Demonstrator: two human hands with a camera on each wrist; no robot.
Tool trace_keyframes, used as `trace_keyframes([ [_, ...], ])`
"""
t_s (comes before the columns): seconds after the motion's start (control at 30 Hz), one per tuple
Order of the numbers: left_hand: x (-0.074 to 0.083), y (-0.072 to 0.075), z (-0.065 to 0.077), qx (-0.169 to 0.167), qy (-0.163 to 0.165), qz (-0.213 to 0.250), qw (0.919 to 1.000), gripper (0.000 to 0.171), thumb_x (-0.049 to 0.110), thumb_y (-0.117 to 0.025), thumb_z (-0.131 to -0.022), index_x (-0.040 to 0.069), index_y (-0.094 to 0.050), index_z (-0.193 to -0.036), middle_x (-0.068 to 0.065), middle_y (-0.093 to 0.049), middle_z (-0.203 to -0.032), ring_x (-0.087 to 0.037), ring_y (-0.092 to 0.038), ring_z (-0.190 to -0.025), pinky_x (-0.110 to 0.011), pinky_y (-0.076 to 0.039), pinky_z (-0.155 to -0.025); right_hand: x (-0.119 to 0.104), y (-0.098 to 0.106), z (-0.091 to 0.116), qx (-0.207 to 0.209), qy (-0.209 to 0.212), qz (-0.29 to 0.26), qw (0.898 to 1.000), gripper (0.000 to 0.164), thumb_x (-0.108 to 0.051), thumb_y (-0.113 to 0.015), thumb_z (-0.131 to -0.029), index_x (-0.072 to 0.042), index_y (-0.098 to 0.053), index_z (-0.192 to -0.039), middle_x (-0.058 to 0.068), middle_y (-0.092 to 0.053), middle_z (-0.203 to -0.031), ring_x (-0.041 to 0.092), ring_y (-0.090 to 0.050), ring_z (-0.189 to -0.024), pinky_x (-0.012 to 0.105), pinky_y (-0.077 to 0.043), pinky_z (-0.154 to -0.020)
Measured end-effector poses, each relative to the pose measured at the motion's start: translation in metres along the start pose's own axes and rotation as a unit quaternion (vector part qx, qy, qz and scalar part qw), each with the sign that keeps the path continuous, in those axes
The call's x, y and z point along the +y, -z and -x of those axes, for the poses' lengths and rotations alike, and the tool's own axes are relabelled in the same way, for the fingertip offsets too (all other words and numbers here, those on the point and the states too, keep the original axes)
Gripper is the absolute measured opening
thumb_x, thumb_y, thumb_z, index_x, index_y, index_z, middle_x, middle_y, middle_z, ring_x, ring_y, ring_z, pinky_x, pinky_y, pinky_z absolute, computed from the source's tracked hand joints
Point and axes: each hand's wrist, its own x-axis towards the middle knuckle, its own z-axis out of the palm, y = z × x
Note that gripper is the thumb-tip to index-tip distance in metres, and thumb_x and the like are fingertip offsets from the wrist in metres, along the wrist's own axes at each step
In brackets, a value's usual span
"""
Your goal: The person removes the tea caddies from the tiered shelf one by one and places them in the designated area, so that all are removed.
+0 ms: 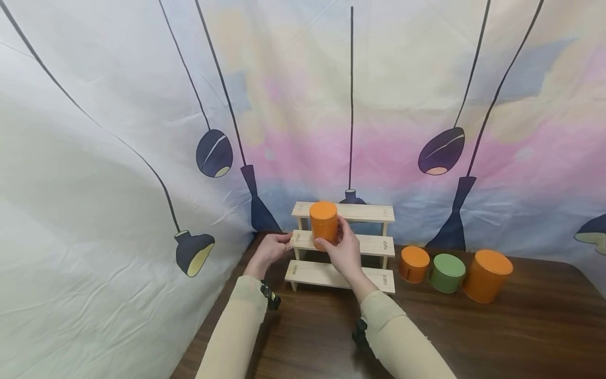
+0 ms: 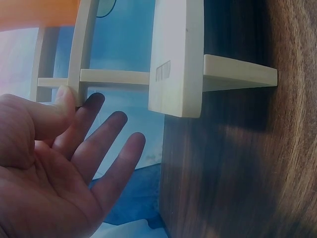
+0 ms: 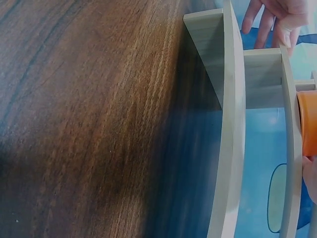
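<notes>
A small orange canister [image 1: 324,223] with a flat lid stands upright at the middle step of a pale wooden three-step stand [image 1: 326,275]. My right hand [image 1: 346,251] grips it from the right, thumb across the front and fingers round the side. In the right wrist view the canister's orange wall [image 3: 308,124] shows right at the step's edge. My left hand [image 1: 271,251] is at the left end of that same step. The left wrist view shows its thumb and forefinger pinching the board's end [image 2: 79,84], with the other fingers spread loosely.
Right of the stand, on the dark wooden table [image 1: 440,337], are a short orange canister [image 1: 414,264], a green canister [image 1: 447,273] and a larger orange canister [image 1: 487,276]. A cloth printed with hanging lamps [image 1: 397,105] covers the back and left side.
</notes>
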Motion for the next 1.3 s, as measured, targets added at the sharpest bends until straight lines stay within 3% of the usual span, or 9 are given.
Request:
trace_keyframes([
  [0.4, 0.001, -0.002, 0.000, -0.006, 0.000, 0.013, 0.9999, 0.044, 0.004, -0.067, -0.104, 0.004, -0.062, -0.147, -0.019, -0.061, -0.149, -0.034, -0.060, -0.135, -0.050, -0.053, -0.108, 0.001, 0.003, 0.001, -0.002, 0.003, -0.015, 1.000, 0.085, -0.018, -0.089, -0.091, -0.010, -0.043, -0.161, 0.015, -0.055, -0.154, 0.032, -0.054, -0.143, 0.046, -0.045, -0.118],
  [0.77, 0.002, -0.003, 0.001, -0.007, 0.009, 0.028, 0.9996, 0.044, 0.004, -0.068, -0.103, 0.004, -0.063, -0.147, -0.019, -0.065, -0.144, -0.028, -0.065, -0.127, -0.046, -0.056, -0.105, 0.000, 0.026, 0.007, -0.015, -0.013, -0.053, 0.998, 0.086, -0.019, -0.089, -0.090, -0.009, -0.043, -0.162, 0.016, -0.055, -0.153, 0.033, -0.056, -0.141, 0.045, -0.049, -0.115],
  [1.03, 0.001, -0.003, 0.000, -0.007, 0.007, 0.024, 0.9997, 0.044, 0.003, -0.066, -0.104, 0.003, -0.062, -0.147, -0.020, -0.063, -0.146, -0.033, -0.062, -0.132, -0.049, -0.055, -0.106, 0.004, 0.064, 0.013, -0.015, -0.021, -0.070, 0.997, 0.090, -0.020, -0.089, -0.091, -0.008, -0.038, -0.164, 0.018, -0.052, -0.155, 0.037, -0.056, -0.141, 0.050, -0.049, -0.114],
  [1.3, 0.002, -0.001, 0.001, -0.009, 0.009, 0.011, 0.9999, 0.044, 0.004, -0.066, -0.105, 0.004, -0.062, -0.149, -0.020, -0.061, -0.149, -0.036, -0.059, -0.136, -0.052, -0.054, -0.107, 0.009, 0.111, 0.022, -0.003, 0.006, -0.081, 0.997, 0.086, -0.019, -0.087, -0.093, -0.009, -0.038, -0.164, 0.016, -0.051, -0.158, 0.035, -0.051, -0.144, 0.050, -0.046, -0.117],
])
